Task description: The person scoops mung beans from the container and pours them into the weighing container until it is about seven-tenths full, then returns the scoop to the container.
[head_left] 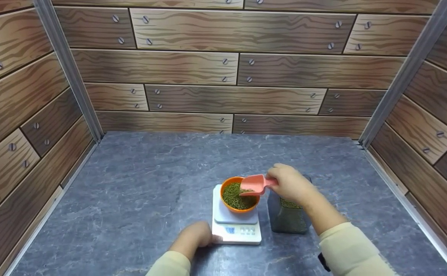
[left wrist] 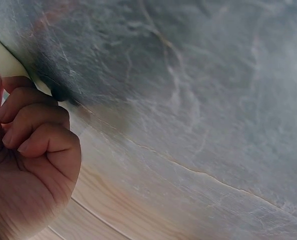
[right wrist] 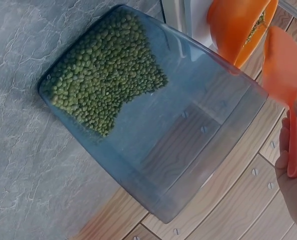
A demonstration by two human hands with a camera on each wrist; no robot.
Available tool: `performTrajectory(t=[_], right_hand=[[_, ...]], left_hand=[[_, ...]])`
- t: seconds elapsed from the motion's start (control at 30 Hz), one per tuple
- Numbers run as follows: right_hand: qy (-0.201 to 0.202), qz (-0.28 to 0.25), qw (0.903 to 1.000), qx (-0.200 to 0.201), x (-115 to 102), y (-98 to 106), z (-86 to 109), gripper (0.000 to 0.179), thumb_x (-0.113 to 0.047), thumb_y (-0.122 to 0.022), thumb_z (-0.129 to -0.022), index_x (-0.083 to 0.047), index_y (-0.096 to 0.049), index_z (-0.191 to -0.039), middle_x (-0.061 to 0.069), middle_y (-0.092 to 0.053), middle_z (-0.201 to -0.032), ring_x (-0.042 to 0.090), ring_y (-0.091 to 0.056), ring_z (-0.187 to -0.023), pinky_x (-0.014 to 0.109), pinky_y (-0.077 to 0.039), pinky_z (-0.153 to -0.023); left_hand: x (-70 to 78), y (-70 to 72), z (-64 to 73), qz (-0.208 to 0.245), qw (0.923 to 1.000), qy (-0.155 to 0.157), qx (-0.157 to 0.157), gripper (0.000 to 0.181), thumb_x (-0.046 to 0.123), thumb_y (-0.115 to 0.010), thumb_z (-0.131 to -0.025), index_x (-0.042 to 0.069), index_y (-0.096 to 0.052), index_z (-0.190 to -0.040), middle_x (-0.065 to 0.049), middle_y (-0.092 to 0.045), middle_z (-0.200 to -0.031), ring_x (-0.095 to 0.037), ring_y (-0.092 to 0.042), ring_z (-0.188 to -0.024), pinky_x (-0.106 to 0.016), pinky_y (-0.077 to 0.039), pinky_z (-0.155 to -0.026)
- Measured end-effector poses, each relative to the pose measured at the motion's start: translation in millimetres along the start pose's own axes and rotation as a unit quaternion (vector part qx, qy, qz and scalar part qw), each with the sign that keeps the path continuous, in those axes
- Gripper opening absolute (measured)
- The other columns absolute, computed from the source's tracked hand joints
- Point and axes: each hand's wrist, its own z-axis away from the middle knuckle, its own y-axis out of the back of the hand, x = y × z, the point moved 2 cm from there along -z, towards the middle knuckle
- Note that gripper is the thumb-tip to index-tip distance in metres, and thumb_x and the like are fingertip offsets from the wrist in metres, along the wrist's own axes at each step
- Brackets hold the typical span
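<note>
An orange bowl [head_left: 239, 210] of mung beans [head_left: 234, 196] stands on a white kitchen scale [head_left: 242, 239] with a lit display. My right hand [head_left: 290, 184] grips a pink scoop [head_left: 254, 184] by its handle. The scoop is tilted over the bowl's right side, with a few beans at its lip. My left hand [head_left: 198, 234] is at the scale's front left corner, thumb on its edge. In the left wrist view the fingers [left wrist: 41, 120] are curled beside the pale edge of the scale. Below my right hand stands a clear bluish container [right wrist: 188, 145] with mung beans inside.
The grey marbled tabletop [head_left: 143, 184] extends around the scale and container. Wood-patterned panels [head_left: 192, 69] wall it at the back and both sides, with metal posts in the corners. The container stands close to the scale's right side.
</note>
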Motion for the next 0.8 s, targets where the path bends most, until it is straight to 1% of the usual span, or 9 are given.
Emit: performTrajectory(t=[0.1,0.2,0.33,0.5,0.6,0.7,0.8], right_hand=[[-0.003,0.013,0.9999,0.009,-2,-1,-2.0,0.010,-0.009,-0.071,-0.075,-0.009,-0.061,-0.075,-0.002,-0.050,-0.070,0.017,-0.050,-0.067,0.035,-0.045,-0.064],[0.005,0.031,0.9993,0.019,-5,0,-3.2,0.011,-0.011,-0.071,-0.076,-0.009,-0.060,-0.074,-0.002,-0.048,-0.069,0.019,-0.050,-0.067,0.036,-0.045,-0.064],[0.036,0.065,0.9966,0.035,-10,1,-3.7,0.012,-0.012,-0.071,-0.076,-0.009,-0.060,-0.075,0.000,-0.050,-0.072,0.021,-0.050,-0.071,0.036,-0.044,-0.065],[0.077,0.116,0.9883,0.062,-13,2,-2.7,0.012,-0.009,-0.071,-0.075,-0.007,-0.060,-0.076,0.002,-0.051,-0.074,0.021,-0.049,-0.071,0.034,-0.044,-0.064],[0.093,0.130,0.9837,0.082,-11,6,-1.1,0.012,-0.008,-0.072,-0.073,-0.007,-0.061,-0.077,0.002,-0.051,-0.073,0.020,-0.048,-0.069,0.032,-0.043,-0.063],[0.091,0.128,0.9824,0.101,-7,14,2.1,0.013,-0.006,-0.073,-0.071,-0.007,-0.061,-0.077,0.002,-0.052,-0.074,0.020,-0.049,-0.070,0.033,-0.044,-0.064],[0.071,0.114,0.9852,0.107,0,26,6.5,0.013,-0.005,-0.073,-0.070,-0.006,-0.062,-0.077,0.003,-0.053,-0.074,0.021,-0.049,-0.071,0.034,-0.044,-0.067]], left_hand=[[-2.4,-2.8,-4.5,-0.009,0.9999,0.004,-0.005,0.041,0.042,-0.072,-0.073,0.005,-0.056,-0.064,-0.008,-0.051,-0.064,-0.024,-0.048,-0.062,-0.042,-0.046,-0.070],[-3.2,-3.7,-5.5,-0.014,0.9999,0.007,-0.006,0.042,0.043,-0.072,-0.073,0.005,-0.055,-0.064,-0.008,-0.051,-0.063,-0.024,-0.048,-0.063,-0.042,-0.045,-0.070],[-1.1,-1.5,-1.2,-0.012,0.9999,0.004,0.000,0.042,0.041,-0.070,-0.075,0.004,-0.055,-0.064,-0.009,-0.049,-0.063,-0.025,-0.046,-0.063,-0.043,-0.045,-0.071],[0.6,-0.5,2.3,-0.017,0.9999,-0.001,0.002,0.040,0.039,-0.069,-0.077,0.004,-0.055,-0.064,-0.008,-0.048,-0.062,-0.024,-0.045,-0.062,-0.042,-0.045,-0.071],[0.5,-0.7,1.9,-0.014,0.9999,-0.002,0.000,0.040,0.039,-0.070,-0.077,0.004,-0.055,-0.064,-0.008,-0.048,-0.062,-0.024,-0.046,-0.063,-0.042,-0.045,-0.072],[0.3,-1.1,0.8,-0.007,1.0000,0.000,-0.001,0.040,0.039,-0.070,-0.076,0.004,-0.055,-0.065,-0.008,-0.049,-0.063,-0.024,-0.046,-0.063,-0.043,-0.045,-0.072],[0.5,-0.8,0.5,-0.005,1.0000,0.002,-0.001,0.040,0.039,-0.070,-0.076,0.004,-0.055,-0.065,-0.007,-0.049,-0.062,-0.024,-0.047,-0.063,-0.042,-0.045,-0.071]])
